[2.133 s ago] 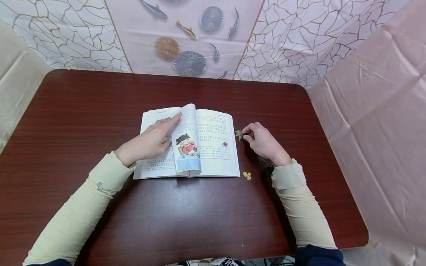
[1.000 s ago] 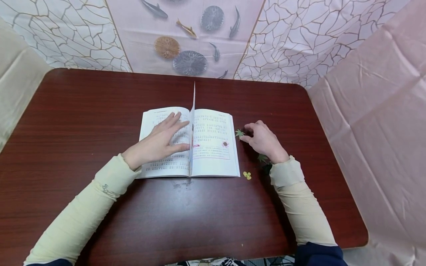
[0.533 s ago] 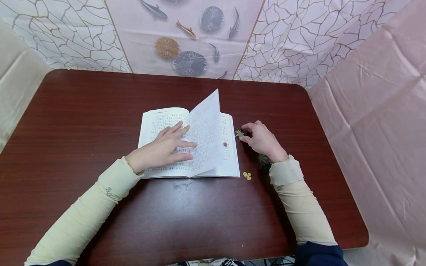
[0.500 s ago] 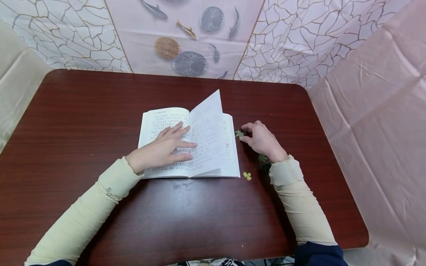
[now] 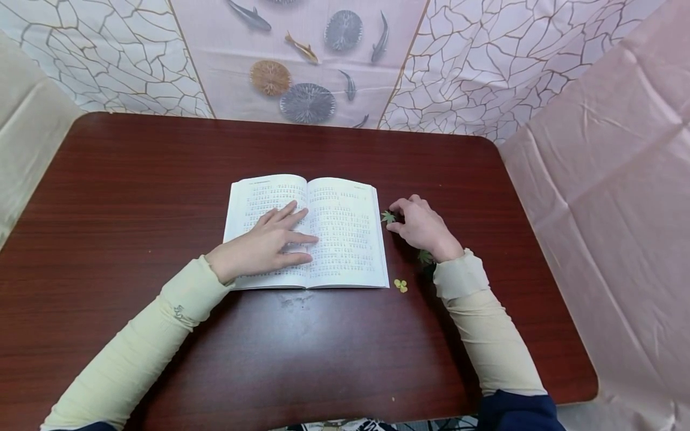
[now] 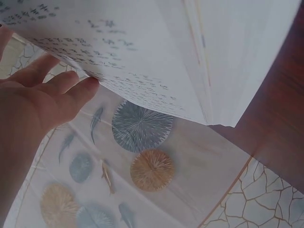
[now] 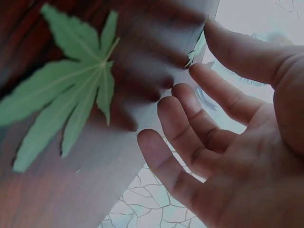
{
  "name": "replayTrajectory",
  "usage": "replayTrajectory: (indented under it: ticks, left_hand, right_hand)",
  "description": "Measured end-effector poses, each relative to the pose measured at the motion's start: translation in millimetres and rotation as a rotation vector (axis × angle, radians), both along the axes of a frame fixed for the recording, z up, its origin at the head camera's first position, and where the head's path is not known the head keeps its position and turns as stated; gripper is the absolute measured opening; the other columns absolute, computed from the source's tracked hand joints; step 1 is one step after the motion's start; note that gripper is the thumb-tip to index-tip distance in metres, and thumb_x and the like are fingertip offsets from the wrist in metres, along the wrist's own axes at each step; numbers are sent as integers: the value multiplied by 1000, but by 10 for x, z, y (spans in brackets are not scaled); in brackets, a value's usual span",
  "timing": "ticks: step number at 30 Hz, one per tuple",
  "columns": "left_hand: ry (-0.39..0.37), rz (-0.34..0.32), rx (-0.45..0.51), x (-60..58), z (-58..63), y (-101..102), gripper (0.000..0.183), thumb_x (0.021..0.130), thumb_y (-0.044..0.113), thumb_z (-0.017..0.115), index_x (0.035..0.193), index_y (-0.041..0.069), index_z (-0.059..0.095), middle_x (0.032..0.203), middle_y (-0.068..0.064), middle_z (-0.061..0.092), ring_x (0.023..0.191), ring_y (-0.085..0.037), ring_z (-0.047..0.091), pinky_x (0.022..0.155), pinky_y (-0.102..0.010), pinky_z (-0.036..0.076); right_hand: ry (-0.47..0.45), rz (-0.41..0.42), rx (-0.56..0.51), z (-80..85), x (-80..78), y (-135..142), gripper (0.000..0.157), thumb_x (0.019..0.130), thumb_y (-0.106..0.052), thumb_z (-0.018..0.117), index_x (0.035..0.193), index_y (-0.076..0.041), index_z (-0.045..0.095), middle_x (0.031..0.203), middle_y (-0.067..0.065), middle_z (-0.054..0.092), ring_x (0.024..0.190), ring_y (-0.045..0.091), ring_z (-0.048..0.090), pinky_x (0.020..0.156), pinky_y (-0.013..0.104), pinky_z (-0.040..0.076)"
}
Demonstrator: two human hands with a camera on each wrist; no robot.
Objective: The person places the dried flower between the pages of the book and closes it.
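Observation:
An open book (image 5: 347, 239) of printed text lies on the table. My left hand (image 5: 264, 246) rests on it with fingers spread, its fingertips just past the fold onto the right page. Just off the book's right edge is a small green maple leaf (image 5: 387, 216). Over it hovers my right hand (image 5: 422, 227), thumb and forefinger apart on either side of the leaf. In the right wrist view, that leaf (image 7: 197, 50) shows beyond the fingertips, with no finger closed on it. A second maple leaf (image 5: 425, 257), large in the right wrist view, lies under the right wrist.
A small yellow four-lobed flower or leaf (image 5: 401, 285) lies by the book's lower right corner. Something dark beneath the right cuff is mostly hidden. The brown table (image 5: 162, 155) meets a patterned cloth (image 5: 323, 54) at the back.
A loose page with a child's picture on one side has swung from left to right and now lies flat. My left hand slid slightly right and its fingers spread; the right hand barely moved.

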State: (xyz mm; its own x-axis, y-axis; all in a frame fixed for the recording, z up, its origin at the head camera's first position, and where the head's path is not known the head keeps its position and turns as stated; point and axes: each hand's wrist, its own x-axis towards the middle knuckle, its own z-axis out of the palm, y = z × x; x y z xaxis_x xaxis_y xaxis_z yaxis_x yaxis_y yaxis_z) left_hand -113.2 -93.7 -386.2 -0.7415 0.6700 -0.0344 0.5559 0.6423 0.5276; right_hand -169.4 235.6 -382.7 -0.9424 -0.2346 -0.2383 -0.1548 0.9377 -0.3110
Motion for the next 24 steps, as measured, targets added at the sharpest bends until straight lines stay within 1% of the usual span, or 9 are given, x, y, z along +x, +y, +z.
replayTrajectory:
  ticks: [8, 11, 14, 16, 19, 24]
  left_hand:
    - [2, 9, -6, 10, 4, 3, 48, 94, 45, 61, 134, 18, 62, 157, -18, 25, 148, -34, 5, 113, -58, 8]
    - [-3, 25, -12, 10, 4, 4, 58, 94, 46, 60, 141, 12, 53, 158, -19, 23, 148, -34, 5, 114, -56, 8]
    - [-18, 61, -16, 6, 0, -2, 71, 94, 47, 59, 149, 6, 39, 159, -21, 17, 148, -34, 5, 115, -55, 9]
    - [-34, 88, -16, 3, 0, -10, 76, 94, 47, 59, 151, 3, 32, 159, -21, 12, 148, -34, 4, 115, -55, 10]
    - [-50, 116, -21, -2, 0, -27, 80, 94, 47, 60, 152, 1, 28, 160, -21, 9, 148, -33, 2, 115, -56, 11]
    - [-56, 124, -33, -11, 0, -38, 80, 94, 47, 59, 151, 0, 28, 160, -20, 8, 148, -32, 2, 115, -56, 12]
  right_hand:
    - [-24, 3, 19, 22, -23, -25, 43, 92, -23, 67, 130, -8, 54, 118, 14, 49, 109, 32, 46, 83, 49, 44]
    - [-29, 9, 27, 13, -39, -21, 43, 92, -22, 67, 130, -8, 54, 116, 15, 50, 107, 33, 47, 84, 50, 43]
    - [-27, 8, 35, 7, -50, -23, 42, 92, -23, 68, 129, -9, 54, 114, 14, 50, 105, 32, 48, 86, 51, 42]
    - [-27, 6, 37, 7, -55, -26, 41, 91, -22, 69, 127, -9, 55, 114, 14, 51, 104, 32, 48, 88, 51, 41]
    - [-29, -2, 37, 5, -60, -30, 39, 91, -22, 69, 125, -8, 55, 113, 14, 51, 104, 32, 47, 90, 52, 38]
    - [-27, -10, 40, 13, -64, -39, 38, 90, -21, 70, 122, -8, 56, 111, 14, 51, 103, 32, 47, 90, 53, 36]
